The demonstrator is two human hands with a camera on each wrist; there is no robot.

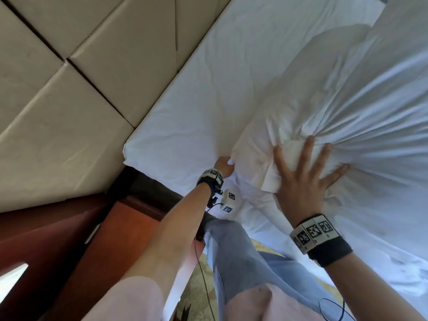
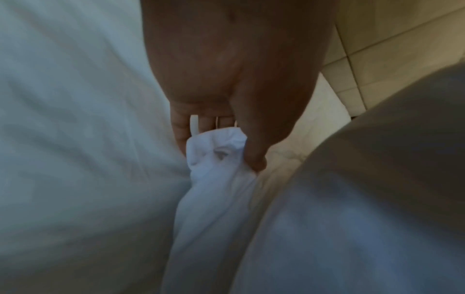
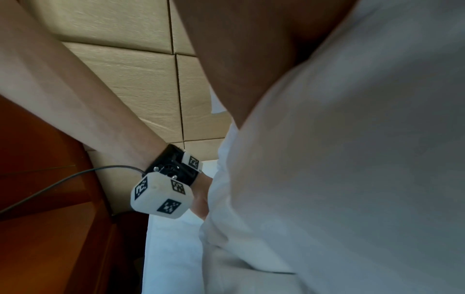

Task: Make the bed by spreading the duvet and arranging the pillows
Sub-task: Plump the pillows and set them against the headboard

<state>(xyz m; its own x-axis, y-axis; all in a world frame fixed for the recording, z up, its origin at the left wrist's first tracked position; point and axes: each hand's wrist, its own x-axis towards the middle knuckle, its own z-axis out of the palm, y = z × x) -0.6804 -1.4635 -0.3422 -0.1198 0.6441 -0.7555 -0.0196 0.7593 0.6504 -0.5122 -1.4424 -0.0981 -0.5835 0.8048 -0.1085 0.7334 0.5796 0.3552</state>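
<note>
A cream pillow [image 1: 301, 89] lies on the white sheet [image 1: 208, 89] near the head corner of the bed. My left hand [image 1: 223, 167] pinches its near corner; the left wrist view shows thumb and fingers of that hand [image 2: 219, 153] closed on a bunched white tip of cloth [image 2: 214, 179]. My right hand [image 1: 305, 172] lies spread on the pillow's near end, fingers straight, with a wad of cloth bulging between thumb and index finger. Creases fan out from it into the white duvet [image 1: 382, 112] on the right. In the right wrist view only the palm [image 3: 239, 59] against white cloth shows.
A padded beige headboard [image 1: 81, 89] runs along the bed's left side. A reddish wooden nightstand [image 1: 69, 239] stands beside the mattress corner. My leg in blue jeans [image 1: 243, 262] stands against the bed's edge on patterned carpet [image 1: 199, 286], with thin cables hanging nearby.
</note>
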